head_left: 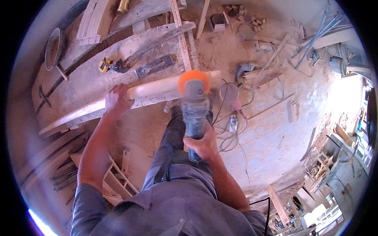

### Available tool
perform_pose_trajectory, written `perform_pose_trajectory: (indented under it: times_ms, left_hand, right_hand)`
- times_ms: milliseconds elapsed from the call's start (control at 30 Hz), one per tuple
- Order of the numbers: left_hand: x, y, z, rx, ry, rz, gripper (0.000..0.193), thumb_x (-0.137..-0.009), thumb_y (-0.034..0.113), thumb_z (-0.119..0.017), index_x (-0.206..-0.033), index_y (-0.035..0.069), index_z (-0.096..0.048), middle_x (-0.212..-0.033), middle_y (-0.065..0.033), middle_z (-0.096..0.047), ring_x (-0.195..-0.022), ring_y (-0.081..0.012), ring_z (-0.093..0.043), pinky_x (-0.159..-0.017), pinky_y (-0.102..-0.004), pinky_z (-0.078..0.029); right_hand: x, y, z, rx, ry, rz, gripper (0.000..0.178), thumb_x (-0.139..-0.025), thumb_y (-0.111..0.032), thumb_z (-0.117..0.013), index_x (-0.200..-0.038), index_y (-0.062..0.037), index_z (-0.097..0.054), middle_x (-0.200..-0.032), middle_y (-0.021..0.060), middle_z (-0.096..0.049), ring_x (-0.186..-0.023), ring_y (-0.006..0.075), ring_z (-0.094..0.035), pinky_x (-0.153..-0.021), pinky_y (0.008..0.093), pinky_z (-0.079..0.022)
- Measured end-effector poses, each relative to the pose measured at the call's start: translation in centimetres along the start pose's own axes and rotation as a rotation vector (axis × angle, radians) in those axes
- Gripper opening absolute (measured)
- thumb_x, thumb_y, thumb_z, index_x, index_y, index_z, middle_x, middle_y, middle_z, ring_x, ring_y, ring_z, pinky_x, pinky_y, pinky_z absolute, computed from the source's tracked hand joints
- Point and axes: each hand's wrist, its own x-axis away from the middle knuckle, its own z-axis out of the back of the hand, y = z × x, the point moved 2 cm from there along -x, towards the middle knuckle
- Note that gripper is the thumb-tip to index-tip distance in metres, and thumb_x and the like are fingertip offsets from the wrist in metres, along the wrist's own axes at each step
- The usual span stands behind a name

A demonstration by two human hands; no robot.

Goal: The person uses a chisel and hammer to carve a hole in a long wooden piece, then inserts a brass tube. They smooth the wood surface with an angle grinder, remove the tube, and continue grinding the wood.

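A long, pale, rounded piece of wood (161, 87) lies across the near edge of the workbench, tapering toward the left. My left hand (118, 99) is wrapped over it left of the middle. In my right hand (204, 142) is an angle grinder (195, 108), gripped by its dark rear body. Its orange disc (193, 82) overlaps the right part of the wood; whether the two touch, I cannot tell. Just beyond the wood lie a hand plane (154, 67) and a yellow tape measure (104, 65).
The worn workbench (84, 84) carries stacked boards (96, 19) and a narrow slat (180, 37). On the dusty floor to the right are a power drill (246, 70), a pink-handled tool (237, 106) and tangled cords (236, 135). Curved timber (55, 151) is piled at lower left.
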Motion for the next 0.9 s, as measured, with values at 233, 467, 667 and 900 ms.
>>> perform_pose_trajectory:
  times_ms: [233,467,667,900]
  left_hand:
    - [1.8,-0.3,-1.7,-0.014,0.180,-0.050,0.032,-0.071,0.015,-0.080,-0.101,0.009,-0.071,-0.096,-0.0103,-0.073,-0.092,-0.0337,-0.072,-0.079,-0.0456,-0.059]
    - [2.4,-0.2,-2.4,-0.012,0.292,-0.082,0.038,-0.072,0.012,-0.075,-0.109,0.007,-0.070,-0.109,-0.0125,-0.075,-0.099,-0.0350,-0.073,-0.086,-0.0457,-0.060]
    - [3.5,-0.6,-3.3,-0.040,0.337,-0.082,0.039,-0.072,0.009,-0.071,-0.111,0.007,-0.070,-0.113,-0.0126,-0.076,-0.102,-0.0339,-0.073,-0.088,-0.0453,-0.060]
    - [3.4,0.5,-2.1,-0.022,0.363,-0.095,0.035,-0.073,0.003,-0.064,-0.107,0.004,-0.071,-0.111,-0.0142,-0.076,-0.102,-0.0345,-0.074,-0.089,-0.0453,-0.060]
  right_hand:
    - [1.4,-1.2,-0.8,0.137,-0.051,-0.061,0.055,-0.069,-0.015,-0.083,-0.118,0.0004,-0.065,-0.098,0.0089,-0.071,-0.089,0.0207,-0.068,-0.084,0.0359,-0.054]
    - [2.0,0.4,0.2,0.104,0.012,-0.109,0.043,-0.069,-0.014,-0.084,-0.108,-0.0020,-0.068,-0.089,0.0049,-0.070,-0.079,0.0160,-0.067,-0.075,0.0344,-0.054]
    - [2.4,0.2,-2.4,0.106,-0.082,-0.023,0.049,-0.069,-0.015,-0.085,-0.113,-0.0032,-0.067,-0.091,0.0045,-0.069,-0.084,0.0161,-0.066,-0.083,0.0340,-0.052]
    - [2.3,-1.3,1.5,0.025,-0.039,-0.125,0.047,-0.069,-0.012,-0.084,-0.112,-0.0027,-0.067,-0.091,0.0062,-0.071,-0.078,0.0170,-0.069,-0.072,0.0331,-0.055]
